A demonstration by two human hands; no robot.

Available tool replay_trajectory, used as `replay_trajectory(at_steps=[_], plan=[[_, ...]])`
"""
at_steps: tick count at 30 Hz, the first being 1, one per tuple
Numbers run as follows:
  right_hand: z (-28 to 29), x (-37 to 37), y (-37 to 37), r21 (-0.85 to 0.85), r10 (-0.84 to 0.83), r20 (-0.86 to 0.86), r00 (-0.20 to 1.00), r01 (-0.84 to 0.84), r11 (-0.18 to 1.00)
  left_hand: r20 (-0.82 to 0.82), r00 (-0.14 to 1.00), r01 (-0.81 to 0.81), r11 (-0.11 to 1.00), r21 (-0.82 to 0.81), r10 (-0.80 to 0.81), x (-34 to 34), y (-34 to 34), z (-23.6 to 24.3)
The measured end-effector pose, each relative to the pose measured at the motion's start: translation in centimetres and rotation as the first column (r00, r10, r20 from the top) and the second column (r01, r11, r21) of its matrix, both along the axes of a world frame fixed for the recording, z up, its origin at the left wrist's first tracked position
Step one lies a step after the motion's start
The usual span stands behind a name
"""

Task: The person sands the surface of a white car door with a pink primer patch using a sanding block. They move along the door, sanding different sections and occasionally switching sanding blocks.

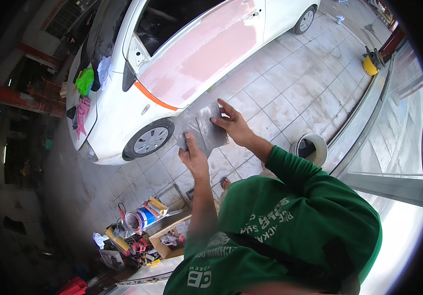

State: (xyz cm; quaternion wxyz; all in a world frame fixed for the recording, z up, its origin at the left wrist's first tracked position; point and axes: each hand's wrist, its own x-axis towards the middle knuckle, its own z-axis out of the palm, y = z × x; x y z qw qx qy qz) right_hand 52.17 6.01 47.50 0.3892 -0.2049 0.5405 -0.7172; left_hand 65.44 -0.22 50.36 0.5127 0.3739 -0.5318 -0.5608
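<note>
A person in a green long-sleeved shirt holds a grey sheet of abrasive paper [202,129] out in front of the chest, just short of a white car [123,105] whose door panel [199,56] is coated in pink filler. The left hand [193,156] grasps the sheet's near lower edge, thumb on top; the right hand [232,125] pinches its right edge, fingers spread over the face. Both are closed on the paper, which hangs in the air between the person and the car's front wheel [150,139], slightly creased down its middle.

The likeliest slip, judging from the grip, is a crooked fold or tear: the sheet is held only at two edges, so uneven pull could rip it off the crease. It could also drop onto the dusty tiled floor [290,98] and pick up grit, which would then score the pink filler.

Away from the car, behind the person's left elbow, a clutter of tins, tubes and a cardboard box [165,243] lies on the floor, a trip hazard on stepping back. A white bucket [314,147] stands close by the right elbow, within reach of a careless swing.
</note>
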Motion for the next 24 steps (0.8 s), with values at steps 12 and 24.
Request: replay_trajectory(at_steps=[12,24], plan=[[0.5,-3.9,3.2,-0.185,0.252,0.312,0.916,-0.202,0.962,0.575,0.818,0.375,0.78,-0.5,-0.024,-6.8,5.0,-0.7],[6.2,-2.7,8.6,-0.092,0.256,0.419,0.871,-0.24,0.966,-0.561,0.772,0.505,0.824,0.257,-0.298,-3.1,-10.6,3.7]])
